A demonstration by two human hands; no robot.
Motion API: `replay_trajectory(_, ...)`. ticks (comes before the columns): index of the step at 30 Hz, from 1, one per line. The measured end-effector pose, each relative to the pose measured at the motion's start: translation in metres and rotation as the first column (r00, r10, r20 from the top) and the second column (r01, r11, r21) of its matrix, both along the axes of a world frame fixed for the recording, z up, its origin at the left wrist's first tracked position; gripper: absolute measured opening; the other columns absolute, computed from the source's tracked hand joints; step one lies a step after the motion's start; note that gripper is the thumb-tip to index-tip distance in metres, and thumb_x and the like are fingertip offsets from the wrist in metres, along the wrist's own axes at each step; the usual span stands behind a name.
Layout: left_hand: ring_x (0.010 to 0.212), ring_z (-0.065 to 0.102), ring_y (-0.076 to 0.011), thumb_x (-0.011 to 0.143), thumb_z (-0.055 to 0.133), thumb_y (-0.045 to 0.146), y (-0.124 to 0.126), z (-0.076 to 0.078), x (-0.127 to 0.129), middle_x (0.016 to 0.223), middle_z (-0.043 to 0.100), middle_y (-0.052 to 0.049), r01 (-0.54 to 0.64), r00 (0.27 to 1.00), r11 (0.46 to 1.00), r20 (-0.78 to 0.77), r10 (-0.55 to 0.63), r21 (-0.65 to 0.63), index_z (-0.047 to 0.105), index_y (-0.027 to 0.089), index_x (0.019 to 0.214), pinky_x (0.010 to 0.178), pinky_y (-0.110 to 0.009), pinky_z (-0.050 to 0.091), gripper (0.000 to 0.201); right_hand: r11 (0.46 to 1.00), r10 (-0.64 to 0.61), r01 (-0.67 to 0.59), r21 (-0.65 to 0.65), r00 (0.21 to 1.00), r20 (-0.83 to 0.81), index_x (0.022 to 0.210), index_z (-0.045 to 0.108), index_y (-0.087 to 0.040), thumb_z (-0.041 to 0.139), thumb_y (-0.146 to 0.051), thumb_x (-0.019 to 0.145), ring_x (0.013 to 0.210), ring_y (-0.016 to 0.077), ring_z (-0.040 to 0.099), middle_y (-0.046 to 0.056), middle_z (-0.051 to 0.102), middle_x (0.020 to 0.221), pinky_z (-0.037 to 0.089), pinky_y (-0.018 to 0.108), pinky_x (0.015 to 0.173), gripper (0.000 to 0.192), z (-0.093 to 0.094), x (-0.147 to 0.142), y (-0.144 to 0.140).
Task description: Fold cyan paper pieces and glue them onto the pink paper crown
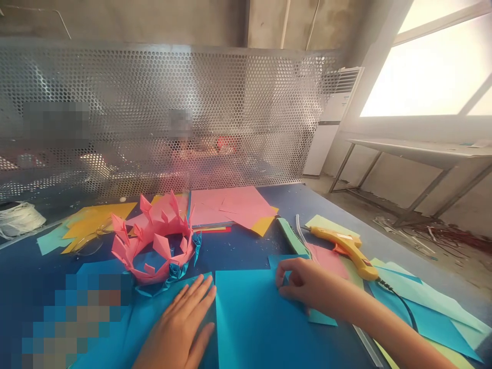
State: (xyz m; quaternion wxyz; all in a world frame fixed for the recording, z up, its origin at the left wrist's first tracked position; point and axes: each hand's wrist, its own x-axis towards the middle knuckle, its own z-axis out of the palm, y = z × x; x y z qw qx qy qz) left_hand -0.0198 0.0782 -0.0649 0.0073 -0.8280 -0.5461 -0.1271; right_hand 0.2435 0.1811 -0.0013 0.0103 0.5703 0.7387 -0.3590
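My left hand [184,318] lies flat with fingers stretched on a blue sheet of paper [154,333], beside the left edge of a second blue sheet [249,312] in front of me. My right hand [298,279] is curled at that second sheet's upper right side, thumb and fingertips close together. Whatever its fingertips pinch, if anything, is hidden. Smaller blue paper [323,318] shows beneath the right hand. Beyond my left hand stands a pink folded-paper crown [161,261] with pointed tips and shiny blue paper [175,274] along its lower right side.
At right lies a yellow glue gun [348,248] with a black cord, near a green-handled cutter [291,236]. Pink sheets [230,205], orange paper [92,220], glasses [90,243] and white string [21,218] lie farther back. A perforated metal panel [230,102] borders the far side.
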Motion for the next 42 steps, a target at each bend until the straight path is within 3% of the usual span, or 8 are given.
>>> replay_trajectory(4,0.124,0.048,-0.0227,0.094,0.040,0.033,-0.001,-0.011,-0.004,0.136,0.050,0.000,0.041,0.999,0.999,-0.017,-0.040,0.024,0.041,0.031,0.137,0.095,-0.036,0.048,0.043,1.000,0.006,-0.006,-0.001,1.000,-0.009,0.084,0.064,-0.023,0.060,-0.025,0.075,0.050,0.0105,0.059,-0.004,0.059,0.070,0.037,0.020,0.044,0.010,-0.002,0.002,0.001)
replay_trajectory(9,0.130,0.034,-0.0349,0.087,0.047,0.054,0.001,-0.022,-0.018,0.146,0.028,-0.004,0.170,0.983,0.981,-0.054,-0.176,-0.092,0.007,0.037,0.144,0.094,-0.054,0.042,0.071,0.999,0.001,0.000,-0.045,1.000,0.011,0.083,0.063,-0.022,0.059,-0.024,0.076,0.047,0.0103,0.058,-0.004,0.057,0.067,0.037,0.021,0.045,0.009,0.004,0.003,0.000)
replay_trajectory(15,0.127,0.036,-0.0372,0.089,0.044,0.051,0.000,-0.004,-0.017,0.145,0.026,-0.008,0.182,0.969,0.972,-0.141,-0.203,-0.150,-0.002,0.034,0.142,0.091,-0.057,0.040,0.072,0.994,0.050,-0.052,-0.101,0.999,-0.016,0.081,0.065,-0.022,0.065,-0.021,0.066,0.058,0.0128,0.063,-0.004,0.057,0.071,0.039,0.019,0.047,0.015,0.016,0.006,-0.001)
replay_trajectory(19,0.129,0.036,-0.0304,0.095,0.039,0.032,0.000,-0.001,-0.013,0.146,0.027,-0.004,0.147,0.983,0.979,-0.090,-0.160,-0.138,-0.009,0.037,0.141,0.095,-0.053,0.041,0.067,1.000,0.004,-0.005,-0.019,0.999,-0.050,0.079,0.064,-0.021,0.064,-0.022,0.066,0.060,0.0138,0.061,-0.002,0.057,0.071,0.040,0.021,0.049,0.013,0.015,0.010,0.003)
replay_trajectory(23,0.131,0.036,-0.0269,0.095,0.037,0.027,0.001,-0.005,-0.011,0.148,0.025,0.001,0.143,0.989,0.974,-0.019,-0.149,-0.174,-0.007,0.040,0.141,0.099,-0.052,0.038,0.065,1.000,0.010,-0.011,-0.010,0.999,-0.030,0.080,0.064,-0.021,0.062,-0.023,0.067,0.061,0.0137,0.061,-0.002,0.058,0.076,0.039,0.022,0.050,0.014,0.016,0.010,0.004)
replay_trajectory(29,0.132,0.032,-0.0347,0.075,0.052,0.067,0.002,0.001,-0.007,0.148,0.023,-0.004,0.152,0.988,0.956,0.004,-0.156,-0.252,0.005,0.039,0.143,0.099,-0.058,0.034,0.088,0.995,0.025,-0.027,-0.097,1.000,-0.017,0.079,0.061,-0.019,0.062,-0.018,0.062,0.060,0.0149,0.065,-0.003,0.056,0.071,0.041,0.022,0.051,0.017,0.021,0.011,0.003)
replay_trajectory(33,0.132,0.029,-0.0385,0.066,0.051,0.074,0.000,0.005,-0.007,0.148,0.020,-0.006,0.160,0.983,0.941,-0.035,-0.178,-0.299,0.008,0.041,0.142,0.096,-0.063,0.034,0.093,0.994,0.030,-0.031,-0.109,1.000,-0.009,0.080,0.061,-0.018,0.061,-0.018,0.064,0.062,0.0157,0.066,-0.002,0.057,0.071,0.043,0.023,0.053,0.016,0.023,0.013,0.003)
replay_trajectory(42,0.130,0.039,-0.0342,0.081,0.049,0.060,-0.004,-0.025,-0.012,0.145,0.035,-0.004,0.255,0.964,0.966,-0.069,-0.257,-0.032,-0.002,0.038,0.143,0.099,-0.062,0.033,0.083,0.973,0.036,-0.041,-0.226,0.999,-0.027,0.075,0.062,-0.018,0.062,-0.011,0.059,0.053,0.0134,0.067,-0.005,0.056,0.067,0.044,0.020,0.050,0.017,0.030,0.015,0.000)
